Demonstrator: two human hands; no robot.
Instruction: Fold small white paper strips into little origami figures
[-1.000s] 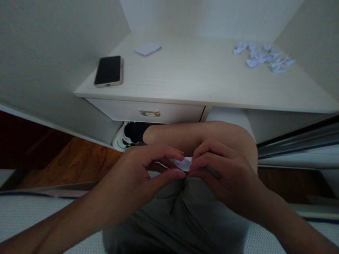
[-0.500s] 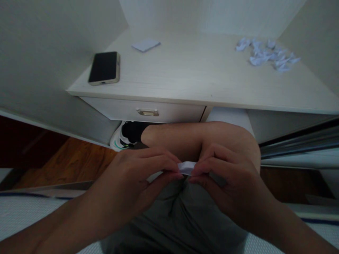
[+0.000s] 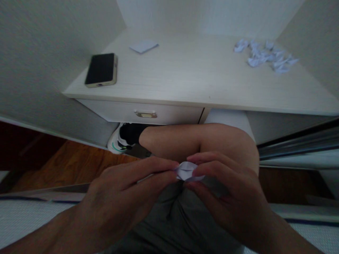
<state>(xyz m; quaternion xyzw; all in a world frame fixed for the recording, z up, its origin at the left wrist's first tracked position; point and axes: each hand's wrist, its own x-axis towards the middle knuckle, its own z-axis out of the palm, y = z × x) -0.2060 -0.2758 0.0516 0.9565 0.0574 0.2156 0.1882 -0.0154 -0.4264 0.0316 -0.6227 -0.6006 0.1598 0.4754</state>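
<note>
Pinching small folded paper (image 3: 186, 171) from both sides: left hand (image 3: 119, 201) and right hand (image 3: 227, 197), fingertips pressed on it, below the desk (image 3: 198, 81) front edge. Phone (image 3: 101, 69) at desk left; folded pieces (image 3: 266, 56) at desk right rear.

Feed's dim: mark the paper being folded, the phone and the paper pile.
paper being folded (image 3: 186, 171), head view, its white middle.
phone (image 3: 101, 68), head view, screen centre.
paper pile (image 3: 258, 60), head view, middle of the pile.

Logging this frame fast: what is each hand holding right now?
Left hand: closed, fingertips pinching the small folded paper.
Right hand: closed, pinching the same paper from the other side.
</note>
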